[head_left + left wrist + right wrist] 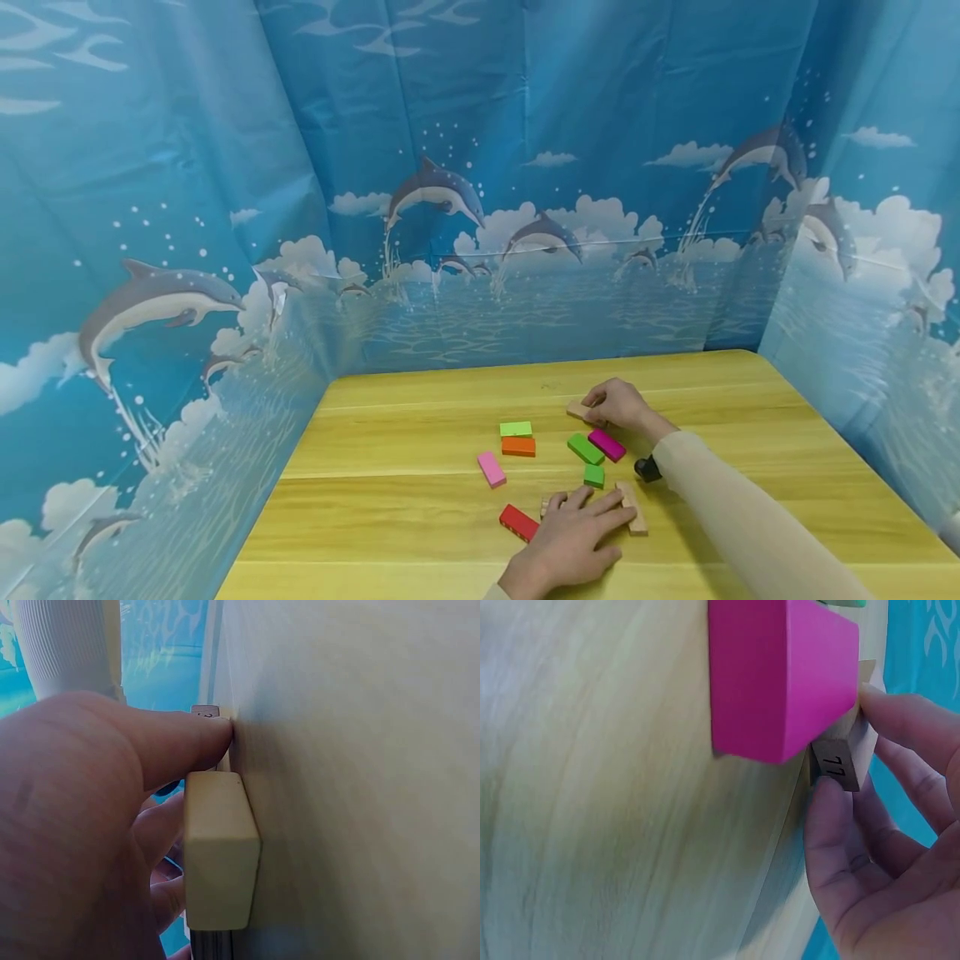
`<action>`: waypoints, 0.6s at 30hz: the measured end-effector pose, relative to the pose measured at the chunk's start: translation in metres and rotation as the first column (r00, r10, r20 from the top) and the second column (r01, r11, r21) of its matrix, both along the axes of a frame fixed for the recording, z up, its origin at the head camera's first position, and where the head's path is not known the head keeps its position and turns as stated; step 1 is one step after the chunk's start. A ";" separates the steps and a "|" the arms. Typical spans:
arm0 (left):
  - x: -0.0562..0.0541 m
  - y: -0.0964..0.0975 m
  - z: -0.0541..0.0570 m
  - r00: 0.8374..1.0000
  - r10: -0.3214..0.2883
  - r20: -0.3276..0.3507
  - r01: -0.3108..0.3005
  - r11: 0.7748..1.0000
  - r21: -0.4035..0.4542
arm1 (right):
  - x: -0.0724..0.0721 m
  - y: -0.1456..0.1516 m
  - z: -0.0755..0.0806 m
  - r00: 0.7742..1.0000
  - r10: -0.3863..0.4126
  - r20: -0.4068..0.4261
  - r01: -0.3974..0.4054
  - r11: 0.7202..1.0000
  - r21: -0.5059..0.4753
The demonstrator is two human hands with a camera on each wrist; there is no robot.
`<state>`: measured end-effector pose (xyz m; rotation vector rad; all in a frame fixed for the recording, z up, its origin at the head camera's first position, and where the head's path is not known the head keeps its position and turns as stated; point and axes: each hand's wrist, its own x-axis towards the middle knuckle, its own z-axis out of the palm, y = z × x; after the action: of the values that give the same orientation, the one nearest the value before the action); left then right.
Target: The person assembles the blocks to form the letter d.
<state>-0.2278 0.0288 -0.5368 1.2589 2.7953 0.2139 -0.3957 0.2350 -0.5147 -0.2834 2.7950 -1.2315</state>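
Note:
My right hand (618, 404) is at the far side of the blocks and pinches a plain wooden block (577, 409) between thumb and fingers. In the right wrist view, the end of this wooden block (837, 763) bears dark printed marks beside the thumb. My left hand (572, 537) lies low over the near blocks with its fingers spread. One plain wooden block (634, 510) lies at its fingertips, and another wooden block (544, 507) shows partly behind the hand. The left wrist view has a pale wooden block (221, 855) close beside the palm, below the thumb.
Magenta (607, 445), green (586, 448) and small green (594, 476) blocks lie between the hands. Lime (516, 429), orange (518, 447), pink (492, 470) and red (519, 522) blocks lie further left on the yellow wooden table (375, 500). A dolphin-print curtain (480, 317) stands around the table.

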 end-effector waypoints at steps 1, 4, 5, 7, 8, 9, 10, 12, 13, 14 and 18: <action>0.000 0.000 0.000 1.000 0.000 0.004 0.000 1.000 0.000 | -0.001 0.000 -0.001 1.000 0.000 -0.002 0.000 1.000 -0.002; 0.000 0.001 0.000 1.000 0.001 0.011 -0.001 1.000 0.000 | 0.000 0.000 0.000 1.000 0.005 0.003 -0.005 1.000 -0.021; 0.000 0.001 0.001 1.000 0.001 0.013 -0.001 1.000 0.000 | 0.000 0.000 0.000 1.000 0.003 0.008 -0.003 1.000 -0.029; 0.000 0.001 0.001 1.000 -0.001 0.014 0.001 1.000 -0.001 | 0.001 0.000 0.002 1.000 0.006 0.014 -0.006 0.999 -0.043; 0.000 0.001 0.001 1.000 -0.002 0.011 0.002 1.000 -0.002 | 0.002 -0.001 0.003 1.000 0.000 0.021 0.001 0.999 -0.051; 0.000 0.002 0.001 1.000 -0.003 0.010 0.003 1.000 -0.002 | 0.003 -0.001 0.004 1.000 0.000 0.023 0.001 0.998 -0.055; 0.000 0.002 0.001 1.000 -0.004 0.008 0.004 1.000 -0.002 | 0.004 -0.001 0.005 1.000 0.000 0.028 0.002 0.998 -0.064; -0.001 0.002 0.001 1.000 -0.005 0.003 0.005 1.000 -0.002 | 0.006 -0.001 0.007 0.999 -0.008 0.045 0.012 0.996 -0.084; -0.001 0.002 0.001 1.000 -0.005 0.005 0.005 1.000 -0.001 | 0.007 -0.001 0.008 0.999 -0.010 0.051 0.014 0.996 -0.089; -0.001 0.002 0.000 1.000 -0.004 0.011 0.004 1.000 0.001 | 0.007 0.000 0.009 0.998 -0.012 0.059 0.017 0.995 -0.095; 0.000 0.001 -0.001 1.000 -0.004 0.027 0.004 1.000 0.001 | 0.010 0.002 0.015 0.998 0.014 0.067 -0.008 0.996 -0.089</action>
<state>-0.2281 0.0299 -0.5374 1.2515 2.7703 0.2304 -0.3859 0.2374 -0.4997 -0.2574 2.6824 -1.3388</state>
